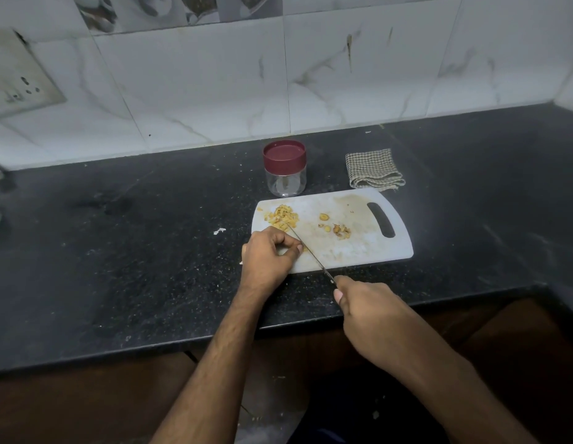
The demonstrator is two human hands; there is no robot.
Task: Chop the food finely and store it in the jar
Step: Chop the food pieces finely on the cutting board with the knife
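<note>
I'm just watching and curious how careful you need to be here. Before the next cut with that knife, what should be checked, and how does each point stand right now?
1. Right hand grips the knife handle: ok.
2. Left hand fingers curled, beside the blade: ok, though close.
3. Cutting board lies flat on the counter: ok.
4. Chopped pile at the blade tip; bigger pieces on the board's right side not yet fine: not ok.
5. Jar ready to fill: not ok, lid is on.
6. Blade sharpness: cannot tell.
</note>
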